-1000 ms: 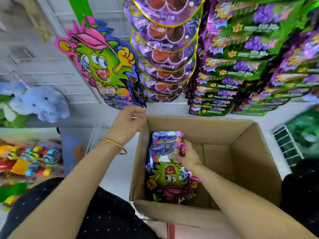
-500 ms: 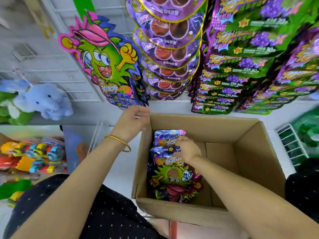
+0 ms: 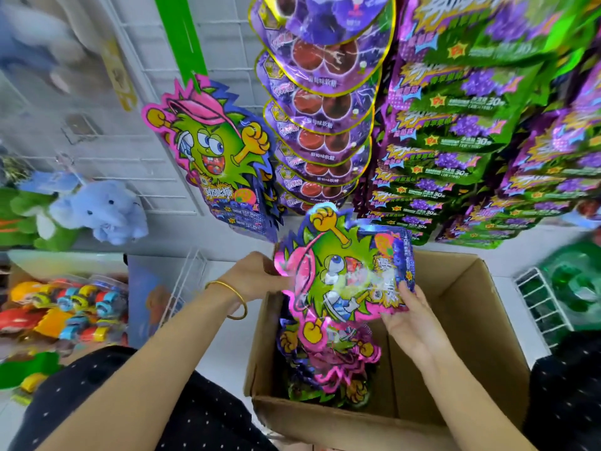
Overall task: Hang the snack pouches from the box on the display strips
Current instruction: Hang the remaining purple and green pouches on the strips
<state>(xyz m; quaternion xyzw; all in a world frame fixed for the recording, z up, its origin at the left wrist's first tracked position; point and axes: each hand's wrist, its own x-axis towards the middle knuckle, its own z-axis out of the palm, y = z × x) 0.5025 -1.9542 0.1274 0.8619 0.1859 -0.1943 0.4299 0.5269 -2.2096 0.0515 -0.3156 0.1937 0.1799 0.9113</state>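
Snack pouch (image 3: 344,278): die-cut foil showing a green spiky cartoon figure with pink cap, yellow fists and a purple panel. It is held sideways over the open cardboard box (image 3: 471,320), just below the hanging pouches (image 3: 214,154). Left hand (image 3: 257,278) grips its pink edge, fingertips hidden behind it. Right hand (image 3: 406,317) holds the purple end, fingers curled underneath. Glare blurs the print. Stacked pouches (image 3: 328,362) in the box are partly covered.

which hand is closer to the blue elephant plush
Left. The left hand grips the lifted pouch at its left edge, toward the elephant; the right hand holds its lower right corner over the box, farther away.
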